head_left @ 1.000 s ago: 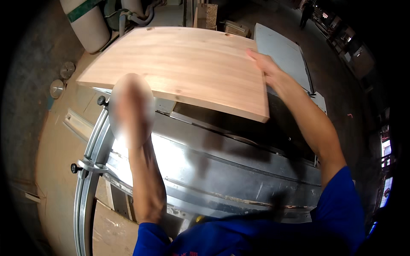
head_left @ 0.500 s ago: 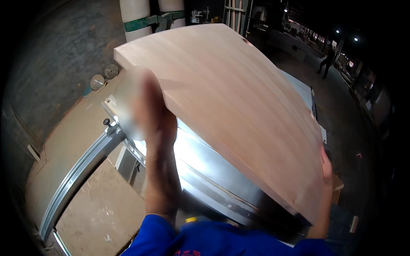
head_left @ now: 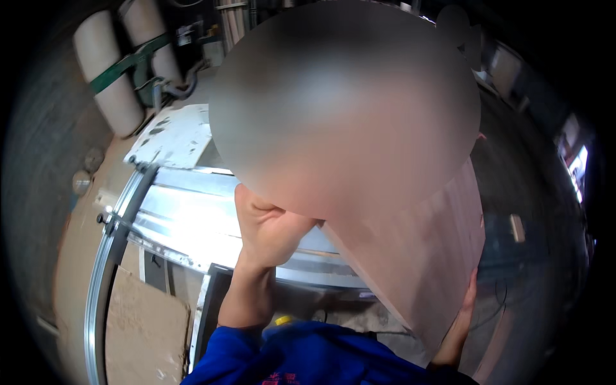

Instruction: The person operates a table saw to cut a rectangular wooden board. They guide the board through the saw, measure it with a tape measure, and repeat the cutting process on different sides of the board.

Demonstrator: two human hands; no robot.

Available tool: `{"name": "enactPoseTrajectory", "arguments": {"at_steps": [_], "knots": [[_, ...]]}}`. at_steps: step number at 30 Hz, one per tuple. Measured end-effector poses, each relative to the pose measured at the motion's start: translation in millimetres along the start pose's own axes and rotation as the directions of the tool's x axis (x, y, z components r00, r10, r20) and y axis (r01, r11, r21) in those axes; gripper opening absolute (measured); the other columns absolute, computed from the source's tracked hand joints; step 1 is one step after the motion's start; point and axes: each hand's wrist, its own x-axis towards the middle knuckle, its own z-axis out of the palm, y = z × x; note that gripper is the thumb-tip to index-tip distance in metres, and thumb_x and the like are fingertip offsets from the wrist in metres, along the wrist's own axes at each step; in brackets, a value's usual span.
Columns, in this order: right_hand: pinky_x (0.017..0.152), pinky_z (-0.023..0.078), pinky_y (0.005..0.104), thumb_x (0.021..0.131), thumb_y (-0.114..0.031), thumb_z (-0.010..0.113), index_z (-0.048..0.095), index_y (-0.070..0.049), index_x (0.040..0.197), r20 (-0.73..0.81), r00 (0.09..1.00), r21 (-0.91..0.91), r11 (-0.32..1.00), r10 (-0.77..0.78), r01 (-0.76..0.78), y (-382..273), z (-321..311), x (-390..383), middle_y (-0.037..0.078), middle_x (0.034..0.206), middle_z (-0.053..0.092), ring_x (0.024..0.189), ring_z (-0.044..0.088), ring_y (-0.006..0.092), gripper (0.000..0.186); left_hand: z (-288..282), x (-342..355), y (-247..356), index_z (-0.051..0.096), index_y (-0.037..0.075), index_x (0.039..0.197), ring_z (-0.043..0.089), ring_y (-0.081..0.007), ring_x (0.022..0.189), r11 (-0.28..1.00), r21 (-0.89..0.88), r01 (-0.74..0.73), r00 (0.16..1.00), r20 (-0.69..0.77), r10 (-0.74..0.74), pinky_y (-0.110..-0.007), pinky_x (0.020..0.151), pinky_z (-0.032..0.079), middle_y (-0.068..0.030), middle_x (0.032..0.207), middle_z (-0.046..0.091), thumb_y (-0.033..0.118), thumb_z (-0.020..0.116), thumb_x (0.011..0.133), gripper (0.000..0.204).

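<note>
A large pale wooden board [head_left: 417,256] is held up in front of me, tilted, with its lower end narrowing toward my body. A big blurred oval covers its upper part. My left hand [head_left: 273,231] is closed on the board's left edge; its fingertips vanish into the blur. Along the opposite edge, low down, my right hand [head_left: 463,311] presses against the wood with its fingers pointing up; its palm side is partly hidden. The board hangs over the right part of a shiny metal machine table [head_left: 183,212].
A curved-looking metal rail [head_left: 101,289] with black knobs runs down the left, beside a brown panel [head_left: 144,327]. Farther back are a stained white sheet [head_left: 170,138] and tall white dust bags [head_left: 99,51] with green bands. A small wooden block [head_left: 517,228] lies at the right.
The view has swung right. The board has shifted right relative to the machine table and tilts more steeply, exposing more metal at the left. Both hands stay on it.
</note>
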Motion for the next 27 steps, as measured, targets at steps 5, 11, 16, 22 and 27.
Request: {"name": "enactPoseTrajectory", "arguments": {"at_steps": [5, 11, 16, 22, 27], "knots": [[0.104, 0.046, 0.0354, 0.110, -0.045, 0.042, 0.053, 0.000, 0.145, -0.270, 0.959, -0.036, 0.996, -0.085, 0.078, 1.1, -53.7, -80.6, 0.011, 0.138, 0.061, 0.123, 0.059, 0.0223, 0.058, 37.9, -12.4, -15.4, 0.072, -0.002, 0.069, 0.064, -0.0146, 0.069, 0.996, -0.053, 0.066, 0.977, 0.207, -0.054, -0.028, 0.060, 0.046, -0.0080, 0.073, 0.070, 0.015, 0.073, 0.092, 0.029], [0.101, 0.047, 0.0346, 0.110, -0.044, 0.043, 0.056, 0.002, 0.142, -0.529, 0.838, -0.145, 0.987, -0.134, 0.066, 4.5, -95.1, -153.1, 0.012, 0.133, 0.064, 0.119, 0.061, 0.0217, 0.058, 63.6, -44.4, -47.3, 0.076, -0.002, 0.084, 0.066, -0.0152, 0.076, 0.948, -0.131, 0.290, 0.920, 0.312, -0.238, -0.030, 0.065, 0.049, -0.0085, 0.085, 0.073, 0.017, 0.073, 0.096, 0.023], [0.098, 0.049, 0.0340, 0.109, -0.043, 0.044, 0.058, 0.003, 0.140, -0.648, 0.731, -0.388, 0.919, -0.213, -0.075, -15.1, -124.3, -172.2, 0.012, 0.128, 0.066, 0.116, 0.062, 0.0212, 0.057, 97.2, -118.7, -95.0, 0.072, -0.003, 0.114, 0.072, -0.0183, 0.085, 0.535, -0.044, 0.844, 0.530, 0.226, -0.817, -0.031, 0.073, 0.060, -0.0106, 0.102, 0.075, 0.024, 0.072, 0.099, 0.031], [0.088, 0.049, 0.0298, 0.108, -0.045, 0.052, 0.066, 0.003, 0.126, -0.636, 0.760, -0.573, 0.741, -0.134, -0.349, -28.1, -200.6, -110.4, 0.008, 0.115, 0.069, 0.102, 0.064, 0.0159, 0.054, 87.6, -281.5, -193.2, 0.071, -0.004, 0.108, 0.072, -0.0200, 0.082, -0.095, -0.043, 0.995, -0.088, 0.144, -0.986, -0.031, 0.078, 0.060, -0.0125, 0.094, 0.074, 0.030, 0.075, 0.095, 0.037], [0.080, 0.050, 0.0326, 0.099, -0.058, 0.061, 0.066, 0.007, 0.116, -0.447, 0.879, -0.768, 0.574, -0.163, -0.284, -15.8, -280.5, 15.0, 0.007, 0.099, 0.067, 0.087, 0.061, 0.0178, 0.067, 131.4, -363.3, -236.6, 0.068, -0.005, 0.110, 0.072, -0.0245, 0.092, -0.258, -0.254, 0.932, -0.232, 0.128, -0.964, -0.037, 0.085, 0.061, -0.0164, 0.105, 0.073, 0.032, 0.081, 0.091, 0.044]]}}
